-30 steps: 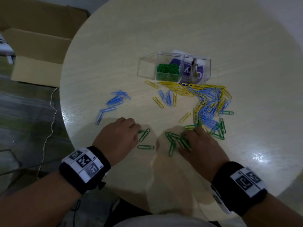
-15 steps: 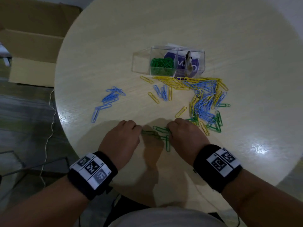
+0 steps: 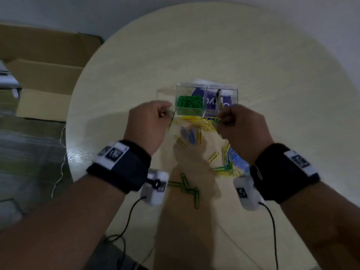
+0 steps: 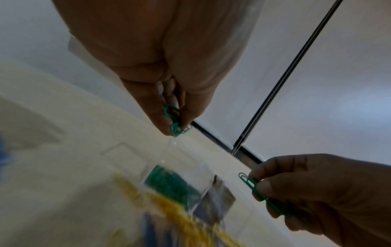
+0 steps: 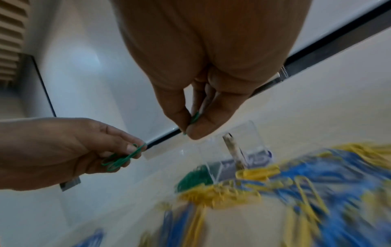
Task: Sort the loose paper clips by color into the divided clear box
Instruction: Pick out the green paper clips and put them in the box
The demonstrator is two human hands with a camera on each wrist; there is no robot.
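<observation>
Just short of the divided clear box (image 3: 206,100) on the round surface (image 3: 272,75), my left hand (image 3: 150,123) and right hand (image 3: 241,125) each pinch green paper clips (image 4: 174,122) in a closed grip, box's middle compartment already holding green ones.

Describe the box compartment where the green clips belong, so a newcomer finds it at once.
On the round table stands a divided clear box, just beyond both hands. Take its middle compartment: it alone holds a heap of green paper clips, while the left one looks empty.
</observation>
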